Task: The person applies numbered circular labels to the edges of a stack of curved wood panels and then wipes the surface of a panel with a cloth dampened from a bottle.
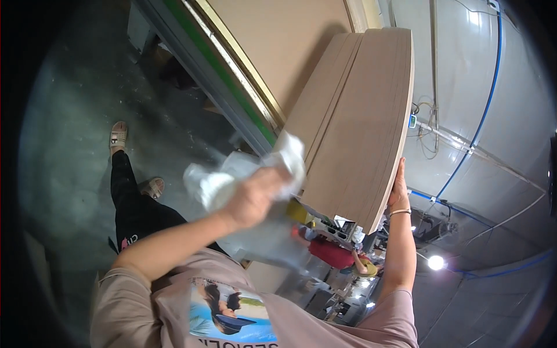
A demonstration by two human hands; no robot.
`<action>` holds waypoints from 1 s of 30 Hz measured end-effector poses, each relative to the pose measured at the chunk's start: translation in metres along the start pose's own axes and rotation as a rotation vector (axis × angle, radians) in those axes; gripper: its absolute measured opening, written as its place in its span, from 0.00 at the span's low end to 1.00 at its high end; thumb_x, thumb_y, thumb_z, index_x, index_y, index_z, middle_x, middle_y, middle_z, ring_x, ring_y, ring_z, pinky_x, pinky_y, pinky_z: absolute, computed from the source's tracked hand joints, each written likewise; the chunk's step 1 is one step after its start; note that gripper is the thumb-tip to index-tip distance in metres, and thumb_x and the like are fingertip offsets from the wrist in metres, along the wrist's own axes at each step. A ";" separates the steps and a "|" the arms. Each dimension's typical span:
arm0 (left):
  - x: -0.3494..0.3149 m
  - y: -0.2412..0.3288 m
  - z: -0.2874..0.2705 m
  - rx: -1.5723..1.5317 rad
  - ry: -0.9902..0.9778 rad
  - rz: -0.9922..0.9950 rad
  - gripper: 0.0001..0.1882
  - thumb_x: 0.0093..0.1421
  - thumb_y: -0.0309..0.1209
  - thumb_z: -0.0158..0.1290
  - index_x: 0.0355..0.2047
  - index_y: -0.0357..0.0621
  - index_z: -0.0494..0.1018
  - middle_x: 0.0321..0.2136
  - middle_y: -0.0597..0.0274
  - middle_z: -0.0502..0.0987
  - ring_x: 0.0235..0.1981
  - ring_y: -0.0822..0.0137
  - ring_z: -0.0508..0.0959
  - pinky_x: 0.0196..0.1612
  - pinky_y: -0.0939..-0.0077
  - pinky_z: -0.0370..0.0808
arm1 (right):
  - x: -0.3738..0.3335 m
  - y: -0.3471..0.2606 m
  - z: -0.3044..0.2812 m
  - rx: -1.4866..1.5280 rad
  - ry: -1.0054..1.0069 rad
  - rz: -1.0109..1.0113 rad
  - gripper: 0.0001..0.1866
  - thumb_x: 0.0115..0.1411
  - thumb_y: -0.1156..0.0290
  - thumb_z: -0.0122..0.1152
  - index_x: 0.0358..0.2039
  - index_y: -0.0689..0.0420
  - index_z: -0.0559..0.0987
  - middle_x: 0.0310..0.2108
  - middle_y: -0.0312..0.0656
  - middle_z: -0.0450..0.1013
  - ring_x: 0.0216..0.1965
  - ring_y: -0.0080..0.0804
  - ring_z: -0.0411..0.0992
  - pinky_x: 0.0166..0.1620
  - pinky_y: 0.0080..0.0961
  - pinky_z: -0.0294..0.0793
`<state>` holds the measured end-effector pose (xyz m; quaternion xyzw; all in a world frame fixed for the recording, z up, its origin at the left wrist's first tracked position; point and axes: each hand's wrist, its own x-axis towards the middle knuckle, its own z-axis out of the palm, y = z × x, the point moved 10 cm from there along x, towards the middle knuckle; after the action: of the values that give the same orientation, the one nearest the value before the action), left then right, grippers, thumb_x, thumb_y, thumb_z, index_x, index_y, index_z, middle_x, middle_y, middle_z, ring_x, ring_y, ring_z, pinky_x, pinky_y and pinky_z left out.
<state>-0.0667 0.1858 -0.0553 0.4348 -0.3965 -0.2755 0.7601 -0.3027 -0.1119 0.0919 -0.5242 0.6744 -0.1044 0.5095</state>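
A crumpled white cloth [232, 174], smeared by motion, is bunched in my left hand [252, 197], whose fingers are closed round it. The cloth hangs out on both sides of the hand, close to the lower left edge of a brown wood-grain panel [365, 122]. This panel has fine lines along its length and a dark seam down one side. At its right edge my right hand [399, 191] grips the side, with one finger stretched along the edge. The remaining fingers of that hand are partly hidden.
Behind the panel is a broad tan board [284, 40] beside a grey and green frame rail [226, 81]. A person in red [331, 252] works near cluttered equipment beyond. Dark floor [69, 145] lies at left; blue pipes [487, 98] run along the pale wall.
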 end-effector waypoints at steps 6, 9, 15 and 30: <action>-0.049 -0.023 -0.002 -0.104 -0.151 -0.300 0.25 0.48 0.13 0.48 0.48 0.37 0.76 0.45 0.47 0.76 0.46 0.50 0.75 0.51 0.62 0.72 | -0.003 0.000 -0.006 -0.001 0.058 -0.028 0.46 0.56 0.30 0.52 0.63 0.54 0.65 0.56 0.44 0.71 0.53 0.37 0.73 0.53 0.37 0.77; 0.032 0.011 0.008 -0.021 -0.078 -0.115 0.20 0.61 0.24 0.50 0.53 0.30 0.69 0.52 0.40 0.71 0.58 0.43 0.68 0.63 0.59 0.62 | -0.010 0.005 -0.017 0.018 0.097 -0.020 0.46 0.56 0.31 0.53 0.63 0.53 0.65 0.56 0.44 0.71 0.52 0.35 0.74 0.52 0.36 0.77; 0.160 -0.073 0.041 0.092 -0.090 -0.148 0.27 0.69 0.36 0.41 0.63 0.32 0.57 0.64 0.38 0.58 0.67 0.45 0.55 0.68 0.63 0.54 | -0.001 0.002 0.000 0.011 0.042 -0.029 0.46 0.56 0.31 0.53 0.64 0.54 0.64 0.57 0.44 0.70 0.52 0.35 0.74 0.52 0.36 0.77; 0.180 -0.064 0.025 0.068 -0.194 -0.216 0.25 0.63 0.23 0.47 0.61 0.38 0.63 0.63 0.44 0.63 0.51 0.50 0.75 0.55 0.67 0.69 | -0.010 -0.001 0.004 0.077 0.064 0.006 0.39 0.65 0.40 0.47 0.64 0.61 0.61 0.59 0.45 0.67 0.56 0.35 0.70 0.56 0.33 0.71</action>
<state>0.0029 0.0072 -0.0388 0.4717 -0.4280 -0.3831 0.6690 -0.2998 -0.1029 0.0963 -0.4985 0.6875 -0.1452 0.5077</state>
